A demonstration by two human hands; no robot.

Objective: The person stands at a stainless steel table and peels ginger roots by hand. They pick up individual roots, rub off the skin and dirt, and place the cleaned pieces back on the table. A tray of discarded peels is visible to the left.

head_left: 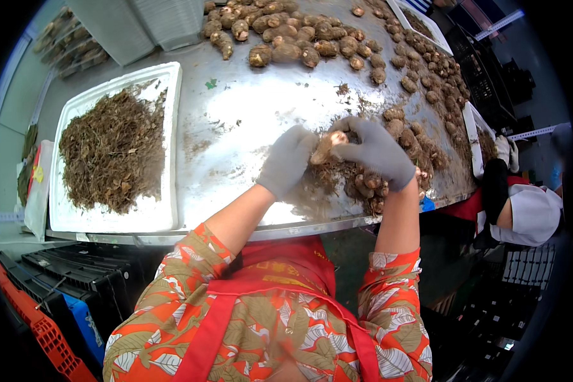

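Note:
My right hand [379,153], in a grey knitted glove, grips a brown taro corm [325,148] between thumb and fingers, its pale cut end turned up. On the corm's left side my left hand [289,160], gloved alike, touches or holds it; its fingertips are blurred, so its grip cannot be told. Below the corm lie loose root fibres [332,176] and soil on the metal table. Beside and partly under my right hand are uncleaned corms [363,186], and more of them [410,141] lie to its right.
A white foam tray [174,143] of root debris [117,148] stands at left. Many corms [291,40] are heaped across the metal table [219,172]. Black crates [86,267] stand below its left edge. A co-worker in white gloves [506,150] is at right, near another foam tray [472,138].

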